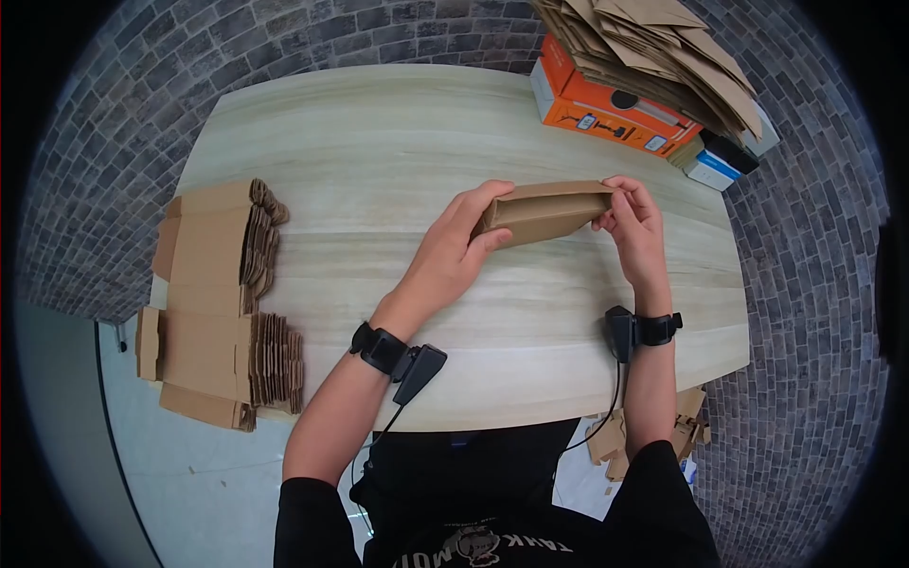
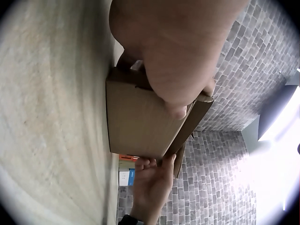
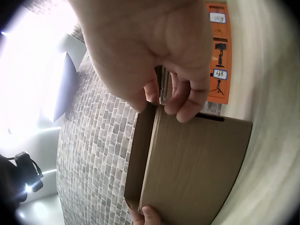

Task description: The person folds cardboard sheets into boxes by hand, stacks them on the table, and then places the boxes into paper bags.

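Grey brick-patterned wall (image 1: 379, 43) behind; pale table (image 1: 379, 123), flattened cartons (image 1: 206, 251) at its left side. Part-folded cardboard box (image 1: 549, 229) near mid-table, left hand (image 1: 441, 250) gripping one end, right hand (image 1: 640, 241) pinching the other. Looks like closing-up; next fold probably needs steady ends, aligned edges.

The left hand (image 2: 176, 51) grips one end of the brown cardboard box (image 2: 136, 117), its thumb against the side panel. The right hand (image 2: 152, 185), a black band (image 2: 130, 220) at its wrist, pinches the far end. The pale, streaked counter (image 2: 51, 112) lies alongside. Beyond are a blue-and-white carton (image 2: 127, 178) and a brick-patterned wall (image 2: 211, 173).
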Demonstrator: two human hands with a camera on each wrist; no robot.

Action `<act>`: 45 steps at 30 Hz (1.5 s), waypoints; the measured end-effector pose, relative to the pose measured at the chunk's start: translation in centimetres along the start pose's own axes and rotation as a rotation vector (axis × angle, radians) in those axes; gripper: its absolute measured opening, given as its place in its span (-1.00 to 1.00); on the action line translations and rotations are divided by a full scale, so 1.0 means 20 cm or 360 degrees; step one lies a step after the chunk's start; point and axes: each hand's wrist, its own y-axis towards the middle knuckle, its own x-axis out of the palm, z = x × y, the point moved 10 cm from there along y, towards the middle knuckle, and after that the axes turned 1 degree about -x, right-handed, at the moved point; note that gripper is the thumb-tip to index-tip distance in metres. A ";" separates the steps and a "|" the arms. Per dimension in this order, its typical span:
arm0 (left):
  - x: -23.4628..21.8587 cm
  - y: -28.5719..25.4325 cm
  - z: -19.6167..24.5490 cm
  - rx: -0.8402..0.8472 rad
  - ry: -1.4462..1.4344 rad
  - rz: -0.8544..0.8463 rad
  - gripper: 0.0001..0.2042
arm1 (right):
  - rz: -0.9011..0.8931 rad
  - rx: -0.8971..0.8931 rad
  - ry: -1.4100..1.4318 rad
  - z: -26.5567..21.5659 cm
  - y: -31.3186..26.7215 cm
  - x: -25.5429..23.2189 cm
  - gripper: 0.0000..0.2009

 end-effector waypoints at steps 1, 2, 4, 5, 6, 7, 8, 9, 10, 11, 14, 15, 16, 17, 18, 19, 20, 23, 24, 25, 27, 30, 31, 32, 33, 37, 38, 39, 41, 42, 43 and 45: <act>0.01 0.00 -0.01 -0.0034 -0.0041 -0.0031 -0.52 | 0.0000 0.0003 0.0033 0.00 0.00 0.01 -0.78; 0.01 0.00 -0.01 -0.0035 -0.0040 -0.0030 -0.52 | -0.0002 0.0004 0.0033 0.00 0.00 0.01 -0.78; 0.00 0.00 -0.01 -0.0030 -0.0078 -0.0002 -0.54 | 0.0000 0.0035 0.0143 0.00 0.00 0.01 -0.80; 0.00 0.00 -0.01 -0.0031 -0.0077 -0.0002 -0.54 | 0.0000 0.0035 0.0144 0.01 0.00 0.01 -0.80; 0.00 0.00 -0.01 -0.0043 -0.0135 -0.0021 -0.55 | -0.0014 0.0030 0.0183 0.01 0.00 0.01 -0.81; 0.00 0.00 -0.02 -0.0055 -0.0192 -0.0039 -0.57 | -0.0027 0.0025 0.0223 0.01 0.00 0.01 -0.82; 0.01 0.00 -0.02 -0.0057 -0.0191 -0.0041 -0.57 | -0.0026 0.0027 0.0224 0.02 0.00 0.01 -0.82; 0.00 0.00 -0.02 -0.0038 -0.0218 -0.0038 -0.57 | -0.0043 0.0027 0.0266 0.03 0.00 0.00 -0.83; 0.00 0.00 -0.02 -0.0019 -0.0244 -0.0035 -0.57 | -0.0060 0.0026 0.0308 0.03 0.01 0.01 -0.83; 0.00 0.00 -0.02 -0.0021 -0.0243 -0.0038 -0.57 | -0.0058 0.0028 0.0311 0.04 0.01 0.01 -0.83; 0.00 0.00 0.02 0.0122 -0.0149 -0.0071 -0.53 | -0.0029 0.0027 0.0299 0.02 0.01 0.02 -0.83; 0.00 0.00 0.01 0.0067 -0.0173 -0.0044 -0.53 | -0.0011 0.0030 0.0273 0.02 0.01 0.02 -0.83; 0.00 0.00 0.00 0.0013 -0.0198 -0.0016 -0.53 | 0.0007 0.0032 0.0246 0.01 0.01 0.02 -0.83; 0.00 0.00 0.01 0.0012 -0.0198 -0.0019 -0.53 | 0.0010 0.0033 0.0248 0.02 0.01 0.02 -0.83; -0.01 0.00 0.01 -0.0040 -0.0242 -0.0005 -0.56 | -0.0005 0.0037 0.0251 0.02 0.01 0.02 -0.83; -0.01 0.00 0.01 -0.0093 -0.0285 0.0010 -0.59 | -0.0019 0.0041 0.0254 0.02 0.01 0.02 -0.84; -0.01 0.00 -0.01 -0.0093 -0.0286 0.0007 -0.59 | -0.0016 0.0042 0.0254 0.02 0.01 0.02 -0.84; 0.00 0.00 0.02 0.0122 -0.0172 -0.0095 -0.63 | -0.0055 0.0033 0.0294 0.05 0.01 0.01 -0.85; 0.01 0.00 0.00 0.0052 -0.0200 -0.0113 -0.63 | -0.0045 0.0055 0.0330 0.08 0.01 0.01 -0.84; 0.01 -0.01 -0.01 -0.0018 -0.0228 -0.0132 -0.64 | -0.0035 0.0076 0.0366 0.09 0.01 0.02 -0.83; 0.01 0.00 -0.01 -0.0019 -0.0188 -0.0129 -0.60 | -0.0020 0.0115 0.0412 0.11 0.01 0.02 -0.84; 0.01 0.01 -0.02 -0.0020 -0.0154 -0.0135 -0.53 | -0.0027 0.0175 0.0482 0.11 0.01 0.04 -0.85; 0.01 0.01 -0.03 -0.0020 -0.0159 -0.0143 -0.51 | -0.0049 0.0196 0.0506 0.11 0.02 0.05 -0.86; 0.01 0.01 -0.03 -0.0009 -0.0157 -0.0142 -0.51 | -0.0050 0.0185 0.0503 0.10 0.02 0.05 -0.86; 0.02 0.00 -0.03 -0.0020 -0.0127 -0.0165 -0.49 | -0.0058 0.0210 0.0456 0.12 0.01 0.05 -0.86; 0.05 0.00 -0.02 0.0093 0.0056 -0.0209 -0.40 | -0.0075 0.0149 0.0254 0.08 0.00 0.07 -0.84; 0.06 0.00 -0.01 0.0122 0.0066 -0.0220 -0.40 | -0.0098 0.0174 0.0244 0.09 -0.01 0.08 -0.82; 0.06 0.00 -0.02 0.0116 0.0091 -0.0233 -0.37 | -0.0090 0.0142 0.0246 0.06 -0.02 0.08 -0.82; 0.07 -0.01 -0.02 0.0132 0.0133 -0.0253 -0.35 | -0.0140 0.0114 -0.0082 0.00 -0.04 0.12 -0.77; 0.07 -0.02 -0.03 0.0079 0.0093 -0.0261 -0.35 | -0.0215 0.0087 -0.0107 0.00 -0.04 0.13 -0.63; 0.07 -0.02 -0.04 0.0018 0.0053 -0.0268 -0.35 | -0.0210 0.0066 -0.0101 -0.02 -0.03 0.13 -0.63; 0.06 -0.01 -0.05 -0.0037 0.0006 -0.0268 -0.34 | -0.0225 0.0056 -0.0114 -0.04 -0.03 0.15 -0.51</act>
